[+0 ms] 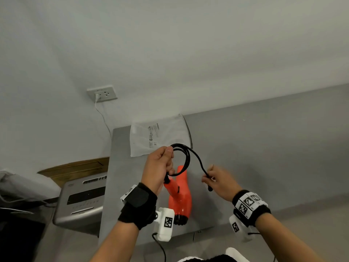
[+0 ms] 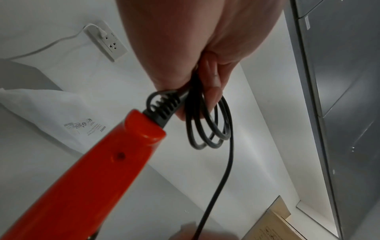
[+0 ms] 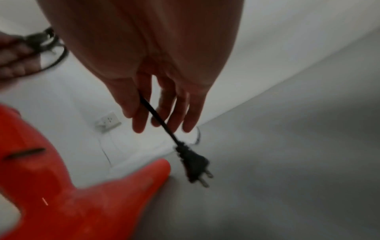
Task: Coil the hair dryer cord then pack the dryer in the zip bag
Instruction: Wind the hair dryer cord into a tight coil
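Observation:
An orange hair dryer (image 1: 180, 193) lies on the grey table (image 1: 264, 157), nozzle toward me, and also shows in the wrist views (image 2: 82, 178) (image 3: 61, 194). My left hand (image 1: 160, 165) grips several loops of the black cord (image 1: 186, 157) near the dryer's handle end; the coil (image 2: 207, 129) hangs below its curled fingers. My right hand (image 1: 215, 178) pinches the cord's free end between thumb and fingers, and the plug (image 3: 194, 167) dangles below them. A clear zip bag (image 1: 158, 137) with printed text lies flat at the table's far left corner.
A wall socket (image 1: 102, 93) with a white cable plugged in sits on the white wall behind the table. Left of the table stand a grey appliance (image 1: 83, 199) and a cardboard box (image 1: 75, 171). The table reaches far to the right.

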### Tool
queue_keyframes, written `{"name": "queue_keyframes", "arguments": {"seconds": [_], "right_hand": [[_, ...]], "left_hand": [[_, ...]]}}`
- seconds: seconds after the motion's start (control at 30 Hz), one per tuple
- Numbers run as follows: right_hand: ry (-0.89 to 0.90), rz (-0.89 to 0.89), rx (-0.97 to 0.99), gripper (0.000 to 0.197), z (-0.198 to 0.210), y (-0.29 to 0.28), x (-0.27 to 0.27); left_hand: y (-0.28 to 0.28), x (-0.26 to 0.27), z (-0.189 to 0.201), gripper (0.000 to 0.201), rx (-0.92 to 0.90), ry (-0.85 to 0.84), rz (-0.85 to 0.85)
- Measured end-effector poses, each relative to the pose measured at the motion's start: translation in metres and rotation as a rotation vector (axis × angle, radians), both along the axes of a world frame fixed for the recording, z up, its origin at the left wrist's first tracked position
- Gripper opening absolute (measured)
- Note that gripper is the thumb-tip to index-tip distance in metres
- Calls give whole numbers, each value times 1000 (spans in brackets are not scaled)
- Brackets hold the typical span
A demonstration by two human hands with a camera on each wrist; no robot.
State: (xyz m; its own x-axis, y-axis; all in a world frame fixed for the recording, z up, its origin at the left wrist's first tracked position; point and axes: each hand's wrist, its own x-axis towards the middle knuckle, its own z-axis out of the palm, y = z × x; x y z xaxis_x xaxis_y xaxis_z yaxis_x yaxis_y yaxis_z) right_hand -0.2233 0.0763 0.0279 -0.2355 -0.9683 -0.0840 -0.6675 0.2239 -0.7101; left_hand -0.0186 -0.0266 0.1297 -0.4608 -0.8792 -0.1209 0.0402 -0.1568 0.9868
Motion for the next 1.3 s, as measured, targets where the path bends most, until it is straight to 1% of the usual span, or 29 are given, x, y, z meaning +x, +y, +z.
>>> {"name": "queue_keyframes", "arguments": {"seconds": [0.07, 0.1, 0.17, 0.2, 0.23, 0.33, 0.4, 0.43, 0.47, 0.5, 0.57, 0.63, 0.7, 0.73, 0.77, 0.83, 0.87, 0.93, 1.0, 1.03, 1.07, 1.1, 1.2, 1.23, 1.3], "right_hand": [[165, 19, 148, 24, -20, 7, -5], [201, 15, 199, 25, -25, 11, -6], [176, -24, 203, 26, -23, 15, -7], [93, -63, 150, 24, -14, 17, -6], [-34, -107, 62, 21, -1, 18, -3], [-385, -178, -308, 9, 57, 19, 13], [-538, -164, -476, 7, 95, 15, 24], [-576, -143, -525, 7, 108, 12, 30], [-563, -114, -563, 7, 118, 8, 35], [-504, -83, -591, 7, 123, 4, 39], [-337, -24, -628, 8, 123, -6, 48], [-150, 13, -646, 8, 111, -16, 50], [68, 18, -616, 12, 97, -25, 49], [96, -1, -577, 20, 90, -28, 48], [47, -23, -530, 30, 85, -31, 48], [-195, -30, -423, 45, 82, -33, 49], [-329, 3, -369, 46, 83, -34, 50], [-529, 92, -253, 40, 85, -34, 50], [-678, 133, -143, 23, 88, -33, 48], [-718, 145, -110, 15, 88, -32, 45], [-723, 158, -87, 11, 87, -30, 42], [-686, 175, -67, 12, 86, -29, 38], [-519, 205, -27, 10, 79, -28, 20], [-469, 174, -25, 14, 76, -27, 13], [-384, 6, -46, 23, 61, -26, -6]], "left_hand": [[-1, 0, -1, 31, 5, 4, 0], [-1, 0, -2, 31, 2, 3, -1], [-3, 0, -2, 32, 0, 1, -4], [-4, -1, -3, 32, 7, 6, -3], [-5, -1, -3, 32, 18, 16, -1], [-7, -1, -4, 32, 47, 36, 8], [-8, -2, -4, 33, 57, 39, 6], [-7, -3, -4, 34, 61, 39, 0], [-6, -5, -3, 35, 64, 40, -8], [-5, -7, -2, 36, 67, 41, -17], [-2, -10, 0, 35, 76, 43, -34], [-1, -10, 1, 35, 84, 48, -50], [0, -8, 1, 36, 100, 56, -64], [0, -8, 1, 36, 108, 57, -72], [1, -8, 1, 36, 117, 53, -83], [2, -7, 3, 36, 139, 50, -105], [3, -6, 4, 35, 156, 58, -113], [2, -5, 4, 35, 191, 81, -121], [-1, -2, 5, 36, 221, 96, -110], [-2, -1, 5, 36, 236, 99, -101], [-3, 0, 5, 35, 252, 105, -94], [-4, 0, 5, 35, 267, 109, -88], [-8, 4, 3, 35, 284, 101, -73], [-10, 6, 3, 35, 295, 106, -70], [-14, 12, 2, 33, 314, 128, -67]]}}
